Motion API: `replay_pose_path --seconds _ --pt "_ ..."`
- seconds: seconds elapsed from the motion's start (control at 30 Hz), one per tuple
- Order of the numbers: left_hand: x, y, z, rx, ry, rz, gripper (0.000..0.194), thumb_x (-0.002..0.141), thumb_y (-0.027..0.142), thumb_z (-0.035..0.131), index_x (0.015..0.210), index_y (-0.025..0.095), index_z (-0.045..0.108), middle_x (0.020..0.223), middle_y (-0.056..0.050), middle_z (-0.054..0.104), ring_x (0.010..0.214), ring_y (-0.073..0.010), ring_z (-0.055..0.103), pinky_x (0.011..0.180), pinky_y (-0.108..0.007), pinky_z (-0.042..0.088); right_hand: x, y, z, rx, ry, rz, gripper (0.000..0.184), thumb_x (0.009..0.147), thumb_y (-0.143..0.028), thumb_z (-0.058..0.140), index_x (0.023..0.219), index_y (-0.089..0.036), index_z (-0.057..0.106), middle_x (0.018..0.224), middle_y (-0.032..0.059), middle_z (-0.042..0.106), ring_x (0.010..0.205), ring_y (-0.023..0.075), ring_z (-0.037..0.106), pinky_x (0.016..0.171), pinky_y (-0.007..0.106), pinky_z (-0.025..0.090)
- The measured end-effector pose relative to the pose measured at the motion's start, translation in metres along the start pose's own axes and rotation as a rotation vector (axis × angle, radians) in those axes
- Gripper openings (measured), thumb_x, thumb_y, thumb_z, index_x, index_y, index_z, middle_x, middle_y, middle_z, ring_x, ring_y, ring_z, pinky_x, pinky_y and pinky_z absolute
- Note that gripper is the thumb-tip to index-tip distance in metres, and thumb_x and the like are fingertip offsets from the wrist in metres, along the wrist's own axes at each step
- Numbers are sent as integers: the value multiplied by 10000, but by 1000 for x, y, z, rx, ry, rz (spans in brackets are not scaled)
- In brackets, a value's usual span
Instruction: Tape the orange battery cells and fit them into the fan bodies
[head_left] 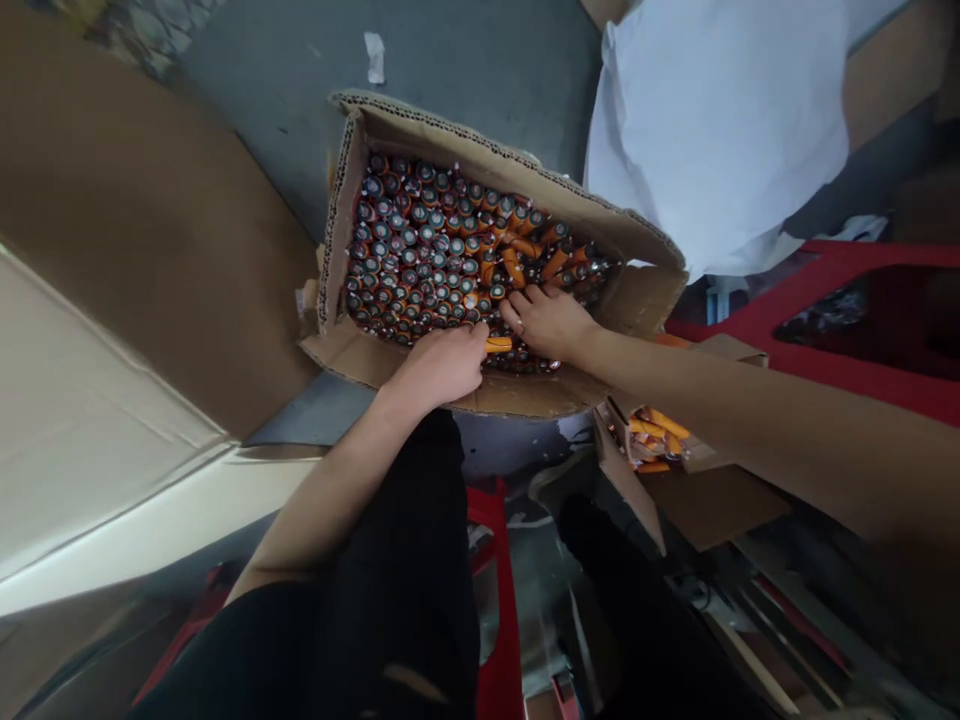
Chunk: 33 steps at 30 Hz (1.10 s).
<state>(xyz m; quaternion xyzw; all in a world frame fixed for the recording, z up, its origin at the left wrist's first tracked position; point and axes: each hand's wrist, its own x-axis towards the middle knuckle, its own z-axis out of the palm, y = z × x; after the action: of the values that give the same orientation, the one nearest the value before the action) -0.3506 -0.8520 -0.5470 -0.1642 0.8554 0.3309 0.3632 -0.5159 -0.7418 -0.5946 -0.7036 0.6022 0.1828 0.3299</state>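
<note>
An open cardboard box (630, 300) holds many small cylindrical batteries (420, 240) with orange sleeves and thin wires. On its left side they stand upright in tight rows, with their ends facing up. Toward the right, several orange batteries (513, 266) lie tilted and loose. My left hand (442, 365), at the near edge of the box, is closed around an orange battery (499, 344) whose end sticks out past the fingers. Just right of it, my right hand (551, 320) reaches down among the batteries with bent fingers; its fingertips and whatever they grip are hidden.
A smaller carton (630, 470) with loose orange batteries (657, 435) stands below my right forearm. White sheeting (712, 120) lies at the back right, near a red plastic frame (855, 320). A large cardboard panel (142, 220) rises at the left.
</note>
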Motion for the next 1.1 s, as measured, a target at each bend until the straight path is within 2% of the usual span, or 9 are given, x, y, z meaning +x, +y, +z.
replay_pose_path --seconds 0.13,0.3,0.43,0.5,0.67,0.8,0.97,1.1 --pt "1 -1 3 -17 -13 7 318 1012 215 459 1273 132 620 1150 -195 764 1087 -359 756 928 -457 578 3 -5 -5 -4 -50 132 547 1064 -167 289 1585 -106 444 1433 272 627 1214 408 596 1025 590 405" --pt "-5 -5 10 -63 -45 -15 326 1033 241 443 1299 140 601 1144 -182 770 1088 -334 756 924 -428 572 -6 -1 -1 -14 -76 -11 513 1057 -157 311 1528 -81 498 1315 268 687 1183 378 607 963 494 432" --pt "-3 -6 10 -86 -18 18 333 1040 259 443 1316 151 595 1169 -177 766 1095 -323 755 918 -413 566 -7 -2 7 -57 -10 68 543 1062 -165 293 1583 -119 441 1463 249 613 1240 382 565 1017 526 400" --pt "-2 -5 9 -84 8 26 338 1031 247 443 1312 139 598 1169 -191 764 1098 -336 756 911 -420 565 -4 -2 6 -57 -21 84 564 1056 -176 308 1609 -152 415 1515 233 579 1238 384 569 995 522 414" --pt "-3 -4 9 -117 -18 16 332 1016 227 444 1286 137 614 1141 -199 770 1056 -348 764 875 -428 569 6 14 -9 -16 -108 -21 603 946 -256 559 1543 -190 495 1421 208 657 1135 376 646 837 434 476" --pt "-5 -5 14 -125 -7 9 360 1018 237 445 1325 141 607 1164 -197 767 1085 -348 756 904 -434 568 15 26 -16 -5 -124 2 678 859 -329 703 1509 -227 538 1380 186 696 1088 385 686 867 468 495" --pt "-4 -7 18 -122 24 -22 341 1017 225 449 1304 132 609 1165 -198 763 1093 -352 749 916 -434 562 10 25 -17 34 -101 -28 607 930 -342 679 1518 -266 548 1405 151 705 1080 351 710 858 448 511" --pt "-4 -7 17 -178 95 -43 357 1045 259 455 1365 148 566 1227 -178 751 1092 -318 742 937 -415 556 -2 26 -15 71 -79 -86 518 985 -337 619 1500 -289 590 1491 119 663 1108 340 701 840 444 509"
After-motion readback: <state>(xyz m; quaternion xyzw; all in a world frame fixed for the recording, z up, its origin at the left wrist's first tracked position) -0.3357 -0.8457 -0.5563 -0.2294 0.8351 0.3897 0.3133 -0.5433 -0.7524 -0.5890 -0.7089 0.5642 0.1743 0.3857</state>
